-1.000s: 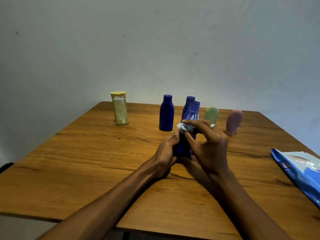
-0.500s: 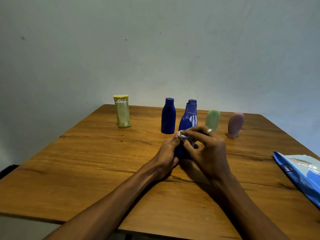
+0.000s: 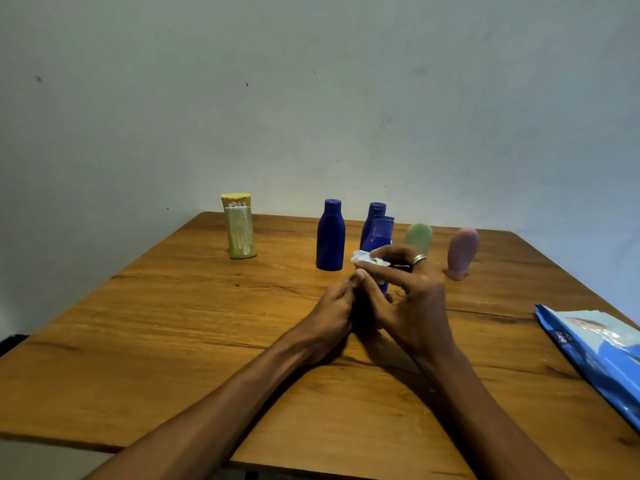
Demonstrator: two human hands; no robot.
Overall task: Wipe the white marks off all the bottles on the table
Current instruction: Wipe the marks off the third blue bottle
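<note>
A dark blue bottle point(image 3: 380, 234) stands at the table's middle. My left hand point(image 3: 334, 308) grips its lower body. My right hand point(image 3: 407, 292) presses a crumpled white wipe point(image 3: 366, 257) against its front, just below the shoulder. Its lower half is hidden by my fingers. Behind it a second blue bottle point(image 3: 375, 211) shows only its cap and neck. A third blue bottle point(image 3: 330, 235) stands free to the left. Far left stands a yellow bottle point(image 3: 239, 226) streaked with white marks. A green bottle point(image 3: 419, 236) and a pink bottle point(image 3: 462, 252) stand to the right.
The wooden table point(image 3: 173, 323) ends at a wall behind the bottles. A blue wipe packet point(image 3: 595, 351) lies at the right edge, partly out of view. A dark crack runs across the tabletop near my wrists.
The wipe in my right hand slid down the blue bottle and has come back up toward its shoulder. My left hand kept its hold on the bottle.
</note>
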